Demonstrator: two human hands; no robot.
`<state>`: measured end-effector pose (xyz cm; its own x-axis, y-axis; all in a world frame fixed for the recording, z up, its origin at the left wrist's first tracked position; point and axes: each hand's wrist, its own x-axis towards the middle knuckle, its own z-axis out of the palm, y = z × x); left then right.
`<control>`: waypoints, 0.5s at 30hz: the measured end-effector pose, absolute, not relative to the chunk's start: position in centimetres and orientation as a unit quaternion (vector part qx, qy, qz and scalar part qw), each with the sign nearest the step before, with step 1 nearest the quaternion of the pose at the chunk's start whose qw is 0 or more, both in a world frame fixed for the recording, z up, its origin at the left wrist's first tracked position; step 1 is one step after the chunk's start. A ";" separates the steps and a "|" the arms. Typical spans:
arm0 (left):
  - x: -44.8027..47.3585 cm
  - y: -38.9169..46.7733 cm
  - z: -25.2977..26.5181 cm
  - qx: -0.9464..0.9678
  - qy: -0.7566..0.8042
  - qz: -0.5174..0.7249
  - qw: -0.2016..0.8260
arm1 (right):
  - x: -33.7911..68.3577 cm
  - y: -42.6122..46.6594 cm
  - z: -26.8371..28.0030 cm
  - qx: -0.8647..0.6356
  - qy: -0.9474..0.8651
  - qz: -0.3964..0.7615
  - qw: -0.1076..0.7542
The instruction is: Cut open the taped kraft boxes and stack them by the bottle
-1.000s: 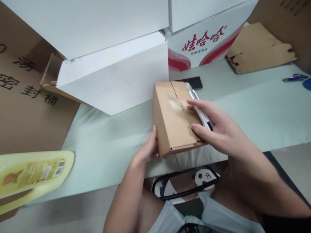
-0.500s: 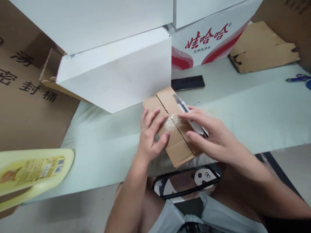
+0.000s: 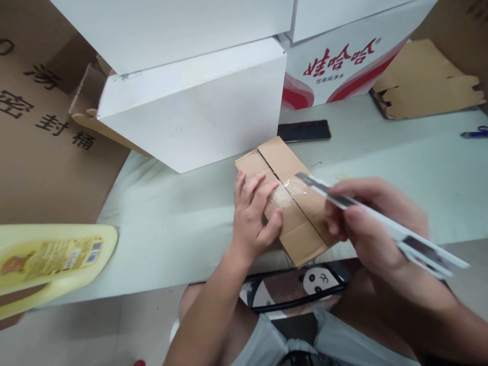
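A small brown cardboard box (image 3: 305,239) lies at the front edge of the table, its top flaps meeting at a central seam. Clear, wrinkled tape (image 3: 282,195) crosses that seam. My left hand (image 3: 253,218) rests on the box's left side, fingers spread over the top and thumb apart. In my closed right hand (image 3: 375,223) is a slim white utility knife (image 3: 385,221) with a dark grey tip, blurred by motion. The tip points at the box near the tape. Whether it touches the cardboard, I cannot tell.
Behind the box stand a white carton (image 3: 198,117) and a red-lettered carton (image 3: 343,66). A black phone (image 3: 305,130) lies beside them. Flattened cardboard (image 3: 427,81) and blue scissors (image 3: 476,133) are at right. A yellow bottle (image 3: 57,259) is at left, a panda-print bag (image 3: 293,290) below the table edge.
My right hand has moved right and turned the utility knife, which now points left toward the tape, its rear end visible. My left hand stays on the box. The view has shifted slightly.
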<state>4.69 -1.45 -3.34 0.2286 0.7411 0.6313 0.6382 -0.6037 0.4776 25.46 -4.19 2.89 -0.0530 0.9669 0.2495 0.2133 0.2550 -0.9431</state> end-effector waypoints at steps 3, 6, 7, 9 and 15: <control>4.9 -1.5 -3.5 0.777 0.439 0.447 0.062 | 25.0 -4.1 3.2 -0.511 -0.660 0.333 0.439; 4.8 -1.5 -3.6 0.778 0.444 0.440 0.058 | 24.7 -3.7 3.7 -0.526 -0.693 0.295 0.396; 4.8 -1.4 -3.6 0.779 0.446 0.438 0.057 | 24.6 -3.6 3.9 -0.529 -0.698 0.286 0.389; 4.8 -1.4 -3.7 0.778 0.447 0.436 0.058 | 24.5 -3.4 4.2 -0.536 -0.706 0.275 0.372; 4.8 -1.5 -3.9 0.777 0.447 0.439 0.054 | 24.3 -3.0 4.1 -0.532 -0.739 0.261 0.320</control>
